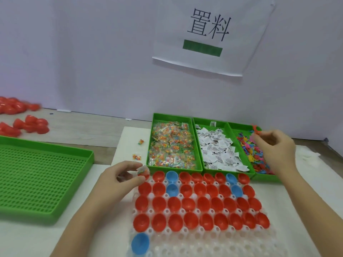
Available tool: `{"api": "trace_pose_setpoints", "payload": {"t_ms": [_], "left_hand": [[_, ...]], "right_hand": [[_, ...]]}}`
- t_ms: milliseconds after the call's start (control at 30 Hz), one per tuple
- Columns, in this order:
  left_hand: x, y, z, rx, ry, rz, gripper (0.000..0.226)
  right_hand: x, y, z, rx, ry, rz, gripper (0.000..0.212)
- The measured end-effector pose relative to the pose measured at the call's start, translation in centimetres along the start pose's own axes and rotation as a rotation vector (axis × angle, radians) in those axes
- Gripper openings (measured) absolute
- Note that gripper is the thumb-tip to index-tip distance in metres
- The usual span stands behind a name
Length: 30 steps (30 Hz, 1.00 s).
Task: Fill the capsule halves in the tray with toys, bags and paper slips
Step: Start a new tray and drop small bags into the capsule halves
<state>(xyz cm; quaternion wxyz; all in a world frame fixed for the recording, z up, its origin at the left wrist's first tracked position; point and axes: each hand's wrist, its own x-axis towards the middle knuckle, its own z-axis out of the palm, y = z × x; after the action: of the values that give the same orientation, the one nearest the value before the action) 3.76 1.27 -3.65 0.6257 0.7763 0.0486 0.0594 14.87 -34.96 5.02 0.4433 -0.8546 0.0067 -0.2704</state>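
A white tray (204,243) holds several rows of red capsule halves (189,203) and a few blue capsule halves (171,176). My left hand (124,175) pinches a small clear bag (143,170) over the red half at the tray's far left corner. My right hand (274,145) is over the bin of small coloured toys (250,156) and pinches an orange toy (257,131) at the fingertips. Beside that bin stand a bin of paper slips (217,151) and a bin of clear bags (170,145) with coloured bits.
A large green perforated tray (37,179) lies to the left. Loose red capsule halves (29,125) are scattered at the far left. Two stray bags (138,151) lie on the white mat. A paper sign (209,36) hangs on the wall behind.
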Motion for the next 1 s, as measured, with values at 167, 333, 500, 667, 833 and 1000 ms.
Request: {"api": "trace_pose_setpoints", "payload": {"t_ms": [167, 333, 500, 667, 833, 1000], "left_hand": [[0.0, 0.0, -0.3, -0.051, 0.03, -0.015, 0.029], [-0.2, -0.1, -0.7, -0.055, -0.039, -0.019, 0.039], [0.0, -0.1, -0.6, -0.026, -0.126, -0.028, 0.04], [0.0, 0.0, -0.5, -0.044, -0.104, 0.021, 0.035], [0.0, -0.1, -0.5, -0.037, -0.104, 0.028, 0.038], [-0.1, 0.3, -0.4, -0.048, -0.105, 0.04, 0.036]], "right_hand": [[-5.6, -8.1, 5.2, 0.043, -0.591, -0.232, 0.02], [-8.7, -12.3, 10.6, -0.373, -0.953, -0.565, 0.007], [-9.4, -14.8, 13.2, -0.688, -1.041, -0.774, 0.002], [-9.1, -16.7, 14.4, -0.865, -1.025, -0.817, 0.009], [-8.7, -17.9, 15.0, -0.985, -1.073, -0.837, 0.042], [-9.2, -18.6, 16.0, -1.01, -1.108, -0.87, 0.024]]}}
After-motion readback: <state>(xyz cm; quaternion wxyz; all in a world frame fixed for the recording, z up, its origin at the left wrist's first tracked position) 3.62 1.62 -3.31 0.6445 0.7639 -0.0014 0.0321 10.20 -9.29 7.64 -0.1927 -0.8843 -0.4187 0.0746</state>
